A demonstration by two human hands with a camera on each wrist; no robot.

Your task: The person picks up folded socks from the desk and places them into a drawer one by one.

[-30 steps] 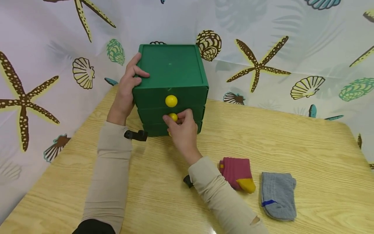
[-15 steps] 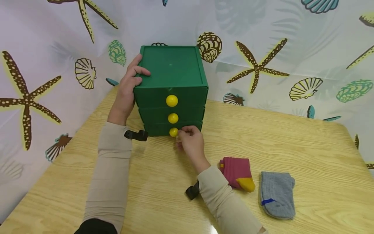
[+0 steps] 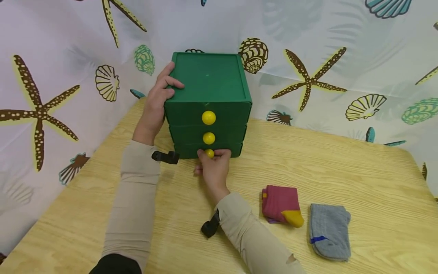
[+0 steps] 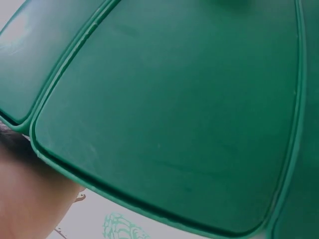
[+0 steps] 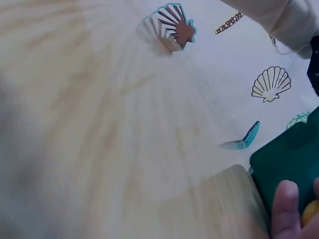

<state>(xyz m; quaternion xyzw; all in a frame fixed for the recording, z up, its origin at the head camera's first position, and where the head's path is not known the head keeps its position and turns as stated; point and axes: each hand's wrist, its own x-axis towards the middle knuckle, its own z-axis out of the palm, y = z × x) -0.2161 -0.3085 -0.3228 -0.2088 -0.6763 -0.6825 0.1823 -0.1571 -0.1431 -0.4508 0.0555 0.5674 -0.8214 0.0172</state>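
A green three-drawer cabinet [image 3: 208,76] stands at the back of the table in the head view, its drawers closed. Each drawer front has a yellow ball knob. My right hand [image 3: 215,173] pinches the bottom knob [image 3: 210,153] between thumb and fingers. Part of that knob [image 5: 311,211] also shows at the right wrist view's edge, beside the thumb [image 5: 285,209]. Against the cabinet's left side rests my left hand [image 3: 155,104], with fingers laid over the top edge. Close-up green drawer fronts [image 4: 164,119] fill most of the left wrist view.
To the right of my right forearm lie a folded maroon sock pair [image 3: 281,203] with yellow patches and a folded grey sock pair [image 3: 330,232] on the wooden table [image 3: 308,167]. A shell-and-starfish curtain [image 3: 212,23] hangs close behind the cabinet.
My right hand has left the middle knob, moved down to the bottom one and taken hold of it. The left hand stays on the cabinet. The head view has shifted slightly.
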